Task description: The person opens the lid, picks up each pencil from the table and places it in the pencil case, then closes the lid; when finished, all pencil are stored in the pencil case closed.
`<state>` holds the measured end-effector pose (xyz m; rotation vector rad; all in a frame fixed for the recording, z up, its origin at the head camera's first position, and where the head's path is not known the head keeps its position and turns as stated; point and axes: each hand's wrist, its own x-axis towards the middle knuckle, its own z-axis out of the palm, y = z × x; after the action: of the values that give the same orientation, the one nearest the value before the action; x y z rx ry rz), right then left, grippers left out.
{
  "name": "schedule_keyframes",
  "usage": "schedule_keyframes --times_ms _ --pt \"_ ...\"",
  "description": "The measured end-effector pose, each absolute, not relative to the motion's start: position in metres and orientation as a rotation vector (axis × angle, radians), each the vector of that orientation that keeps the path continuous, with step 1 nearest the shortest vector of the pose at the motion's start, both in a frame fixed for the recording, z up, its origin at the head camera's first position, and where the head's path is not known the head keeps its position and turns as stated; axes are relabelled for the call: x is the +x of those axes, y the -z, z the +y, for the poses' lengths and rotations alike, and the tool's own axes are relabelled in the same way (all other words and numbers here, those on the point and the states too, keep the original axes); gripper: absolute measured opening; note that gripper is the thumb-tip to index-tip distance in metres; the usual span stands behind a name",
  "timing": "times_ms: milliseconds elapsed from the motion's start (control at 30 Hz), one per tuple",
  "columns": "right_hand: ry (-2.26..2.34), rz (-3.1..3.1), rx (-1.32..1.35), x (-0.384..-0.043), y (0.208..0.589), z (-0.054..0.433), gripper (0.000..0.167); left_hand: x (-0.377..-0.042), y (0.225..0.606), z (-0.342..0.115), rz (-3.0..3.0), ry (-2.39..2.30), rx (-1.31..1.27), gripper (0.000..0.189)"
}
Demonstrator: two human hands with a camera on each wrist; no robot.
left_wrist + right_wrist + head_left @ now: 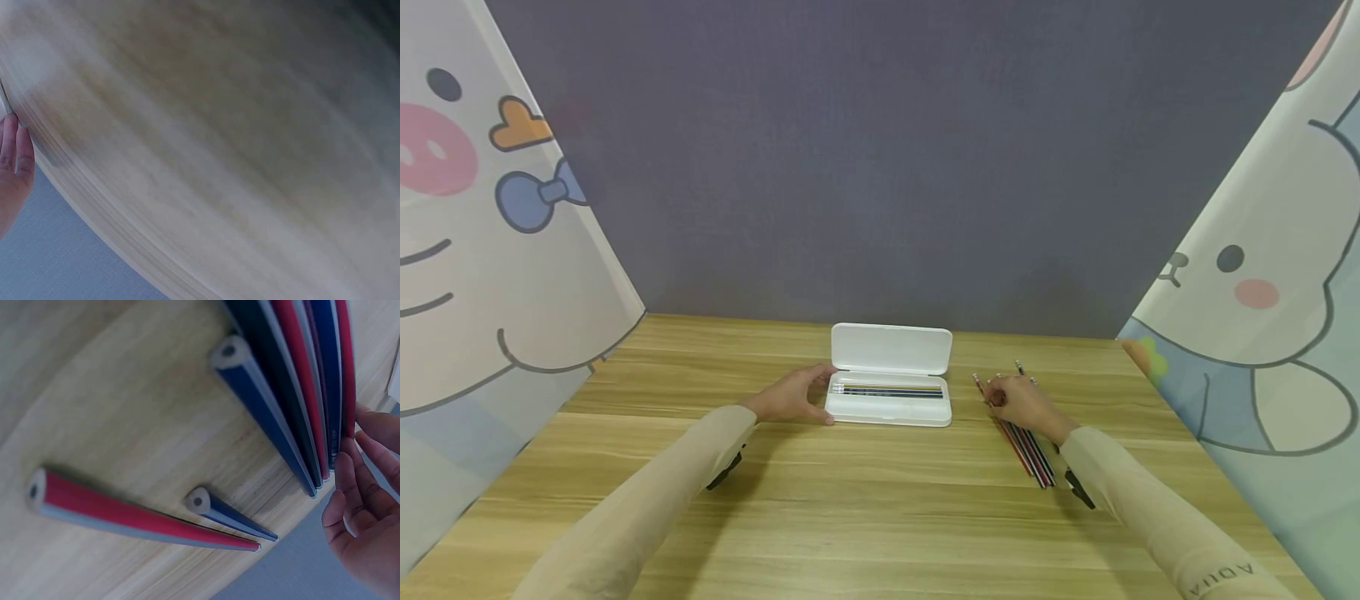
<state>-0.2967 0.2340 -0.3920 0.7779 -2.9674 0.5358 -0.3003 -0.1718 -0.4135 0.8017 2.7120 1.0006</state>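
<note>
A white pencil case [917,413] lies with its lid [891,350] raised at the back. Several pencils [891,391] lie side by side along its rear half. My left hand [792,395] holds the case's left end, thumb at the front corner and fingers at the hinge side. In the left wrist view only part of that hand [15,156] shows. Over the eraser ends of a fanned bundle of pencils [1033,458], my right hand [1026,407] pinches a red pencil [347,369] between thumb and fingers. Blue, dark green and red pencils lie beside it.
Apart from the bundle, a red pencil [150,515] and a blue pencil [237,519] lie loose on the wooden table [850,508]. A grey panel [880,167] stands behind the table, with cartoon-printed panels [1247,350] at both sides.
</note>
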Motion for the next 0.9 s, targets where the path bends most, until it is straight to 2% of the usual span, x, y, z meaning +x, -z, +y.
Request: schedule_keyframes --times_ms 900 --pt "-0.521 -2.961 0.672 -0.2944 0.3930 0.2271 0.011 -0.2992 0.4119 -0.1704 2.716 -1.002 0.790 0.083"
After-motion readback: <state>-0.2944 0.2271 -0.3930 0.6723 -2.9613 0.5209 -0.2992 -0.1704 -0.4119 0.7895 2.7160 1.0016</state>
